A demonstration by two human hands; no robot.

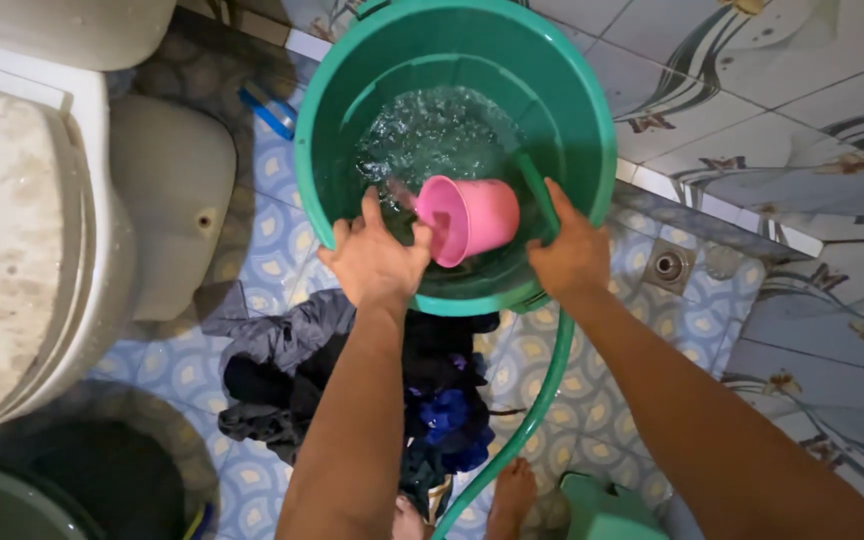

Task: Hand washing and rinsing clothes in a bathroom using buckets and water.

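A big green bucket (pixel 572 90) stands on the tiled floor with rippling water in it. My left hand (pixel 374 260) grips a pink scoop cup (pixel 472 215) by its handle at the bucket's near rim, the cup tilted inside the bucket. My right hand (pixel 572 255) rests on the near rim, fingers over a green hose (pixel 537 400) that runs from the floor up into the bucket.
A pile of dark and blue clothes (pixel 432 390) lies on the floor below the bucket. A white toilet (pixel 32 220) stands at left. A floor drain (pixel 668 266) is at right. A dark basin (pixel 12 500) sits bottom left, a green stool (pixel 607 510) by my feet.
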